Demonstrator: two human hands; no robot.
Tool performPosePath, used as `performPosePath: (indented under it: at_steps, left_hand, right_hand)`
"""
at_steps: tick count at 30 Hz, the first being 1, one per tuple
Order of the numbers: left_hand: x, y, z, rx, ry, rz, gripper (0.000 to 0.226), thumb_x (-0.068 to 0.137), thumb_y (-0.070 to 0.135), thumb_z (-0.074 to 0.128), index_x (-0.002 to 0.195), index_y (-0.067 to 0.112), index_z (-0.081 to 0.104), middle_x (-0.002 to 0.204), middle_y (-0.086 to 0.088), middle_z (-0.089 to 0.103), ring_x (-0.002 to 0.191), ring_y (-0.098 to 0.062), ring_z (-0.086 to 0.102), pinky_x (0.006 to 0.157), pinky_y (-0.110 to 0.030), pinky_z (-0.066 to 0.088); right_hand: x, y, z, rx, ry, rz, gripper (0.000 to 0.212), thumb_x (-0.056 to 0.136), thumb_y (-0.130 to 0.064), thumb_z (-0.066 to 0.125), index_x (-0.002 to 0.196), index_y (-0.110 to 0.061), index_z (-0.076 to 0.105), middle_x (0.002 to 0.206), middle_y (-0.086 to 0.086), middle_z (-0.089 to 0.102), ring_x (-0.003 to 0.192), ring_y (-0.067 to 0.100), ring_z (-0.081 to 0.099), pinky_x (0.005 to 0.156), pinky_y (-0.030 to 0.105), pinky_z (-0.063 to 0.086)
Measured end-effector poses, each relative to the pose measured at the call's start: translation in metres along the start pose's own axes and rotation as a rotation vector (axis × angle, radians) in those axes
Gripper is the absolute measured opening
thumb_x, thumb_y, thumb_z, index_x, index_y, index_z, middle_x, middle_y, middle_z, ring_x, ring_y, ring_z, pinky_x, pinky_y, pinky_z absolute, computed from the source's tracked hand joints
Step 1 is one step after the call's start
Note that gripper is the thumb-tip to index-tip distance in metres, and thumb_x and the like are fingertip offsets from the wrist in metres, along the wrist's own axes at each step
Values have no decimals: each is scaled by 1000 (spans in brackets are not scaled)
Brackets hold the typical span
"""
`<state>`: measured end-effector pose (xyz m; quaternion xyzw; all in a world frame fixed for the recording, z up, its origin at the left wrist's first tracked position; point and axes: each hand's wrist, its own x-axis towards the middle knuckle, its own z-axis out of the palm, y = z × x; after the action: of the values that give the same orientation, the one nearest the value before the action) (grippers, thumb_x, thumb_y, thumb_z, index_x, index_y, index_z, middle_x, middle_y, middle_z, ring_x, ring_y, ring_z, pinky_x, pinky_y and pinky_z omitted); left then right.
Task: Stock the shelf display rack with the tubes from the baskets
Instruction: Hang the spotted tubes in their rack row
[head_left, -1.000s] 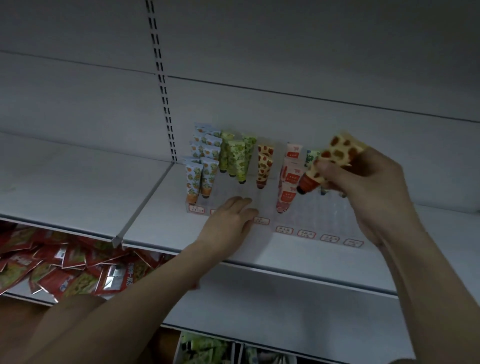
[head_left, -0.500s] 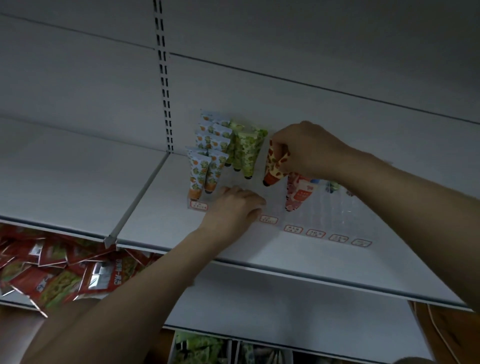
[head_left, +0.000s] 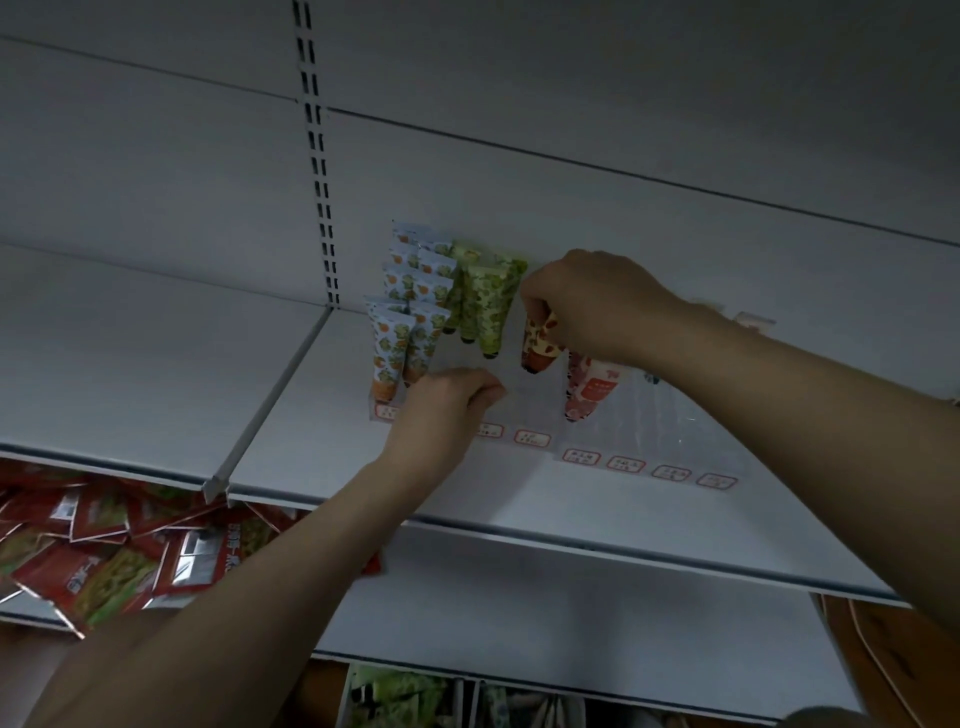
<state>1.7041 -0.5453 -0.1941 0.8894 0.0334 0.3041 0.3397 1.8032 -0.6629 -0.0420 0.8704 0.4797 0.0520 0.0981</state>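
The person's right hand (head_left: 587, 306) reaches over the clear plastic display rack (head_left: 649, 415) on the white metal shelf (head_left: 519, 499), fingers curled round the upper end of a yellow tube printed with red-brown fruit (head_left: 539, 349). That tube hangs cap-down in the rack, slightly tilted, in the column between the green patterned tubes (head_left: 491, 304) on its left and the white-and-red strawberry-print tube (head_left: 592, 387) on its right. The hand and wrist hide the tube's top and whatever stands behind it, so I cannot tell how many more of its kind are there. The left hand (head_left: 447, 410) sits at the rack's front edge with the fingers bent inward against the plastic; it covers part of the front strip, and I cannot tell whether it pinches the rack or only presses on it. At the far left of the rack stand several white tubes printed with orange fruit and green leaves (head_left: 402, 332), in stepped rows. A row of small red-bordered price labels (head_left: 582, 457) runs along the front strip, with 4 of them under open slots to the right. A slotted white upright (head_left: 319, 171) rises behind the shelf joint. On the lower shelf to the left lies a heap of red and green snack packets (head_left: 104, 551), partly hidden by the left forearm.
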Motion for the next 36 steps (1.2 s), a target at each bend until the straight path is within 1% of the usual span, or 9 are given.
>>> performPosePath:
  at_steps: [7, 10, 13, 16, 23, 27, 29, 32, 36]
  left_hand:
    - [0, -12, 3, 40, 33, -69, 23, 88, 18, 70, 71, 4, 62, 63, -4, 57, 57, -18, 50, 54, -30, 36]
    - [-3, -12, 5, 171, 30, 65, 34, 94, 29, 56, 69, 7, 64, 64, -6, 60, 63, -24, 52, 57, -35, 42]
    - [-5, -11, 6, 259, 34, 167, 33, 96, 28, 46, 92, 7, 72, 85, -9, 67, 80, -28, 56, 69, -36, 45]
    - [-8, -16, 7, 341, -55, 134, 42, 90, 34, 51, 118, 5, 67, 109, -12, 67, 99, -34, 59, 82, -40, 51]
    - [-9, -24, 6, 365, -183, 137, 54, 85, 45, 50, 122, 8, 66, 122, -16, 62, 113, -39, 55, 90, -47, 51]
    - [-10, -29, 5, 368, -196, 166, 51, 86, 43, 54, 121, 8, 66, 123, -16, 62, 112, -39, 55, 89, -48, 52]
    - [-10, -31, 5, 368, -198, 177, 50, 85, 41, 57, 121, 8, 67, 124, -16, 61, 113, -38, 55, 90, -47, 52]
    - [-10, -32, 4, 361, -193, 191, 55, 87, 46, 47, 121, 8, 67, 124, -14, 62, 113, -37, 55, 90, -45, 52]
    - [-11, -36, 6, 355, -172, 207, 52, 86, 44, 52, 121, 8, 67, 123, -15, 62, 112, -37, 54, 90, -45, 51]
  right_hand:
    - [0, -9, 9, -176, -14, -50, 28, 85, 7, 51, 102, -11, 64, 82, 2, 54, 64, 13, 40, 48, 26, 16]
    - [3, -14, 6, -117, -91, -17, 21, 93, -3, 46, 82, -20, 53, 68, -5, 39, 57, 10, 35, 48, 24, 21]
    - [4, -15, 9, -130, -79, -6, 26, 89, 2, 46, 72, -16, 37, 67, -1, 35, 64, 16, 41, 48, 25, 18]
    - [5, -14, 23, -247, 28, -117, 25, 79, 11, 53, 84, -12, 46, 68, 0, 34, 69, 18, 45, 47, 26, 17]
    - [18, -18, 24, -243, -15, -58, 27, 76, 11, 57, 84, -13, 48, 71, 1, 37, 68, 18, 44, 47, 26, 19]
    - [25, -19, 27, -179, -37, 46, 17, 92, -1, 52, 84, -16, 52, 73, -1, 35, 75, 17, 43, 50, 26, 23]
    - [20, -17, 33, -273, 97, -66, 10, 85, 1, 62, 89, -8, 63, 89, 7, 51, 95, 24, 50, 59, 27, 27]
    - [20, -12, 36, -451, 184, -177, 28, 44, 3, 86, 56, -10, 65, 74, 8, 61, 76, 28, 59, 54, 25, 22]
    - [21, -3, 34, -376, 154, -346, 17, 56, 14, 63, 55, -3, 61, 68, 17, 58, 68, 34, 58, 49, 20, 14]
